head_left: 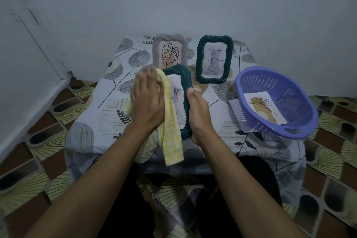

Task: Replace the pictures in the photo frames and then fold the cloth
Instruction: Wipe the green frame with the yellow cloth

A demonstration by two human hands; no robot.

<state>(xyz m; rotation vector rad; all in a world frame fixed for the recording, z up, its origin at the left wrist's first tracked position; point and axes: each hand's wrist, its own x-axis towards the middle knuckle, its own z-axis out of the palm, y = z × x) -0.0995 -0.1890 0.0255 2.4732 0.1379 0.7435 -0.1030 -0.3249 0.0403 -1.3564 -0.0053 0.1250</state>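
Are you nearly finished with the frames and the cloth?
Nearly. The pale frame and the green frame stand at the back with pictures in, so they look done. The right hand grips a third frame, picture inside, while the left hand presses the yellow cloth against it. The cloth is not folded yet.

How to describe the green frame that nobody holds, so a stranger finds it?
On the table with the leaf-patterned cover, two frames stand at the back. Take the right frame, nearest the purple basket. Its rim is dark green; the left frame is pale.
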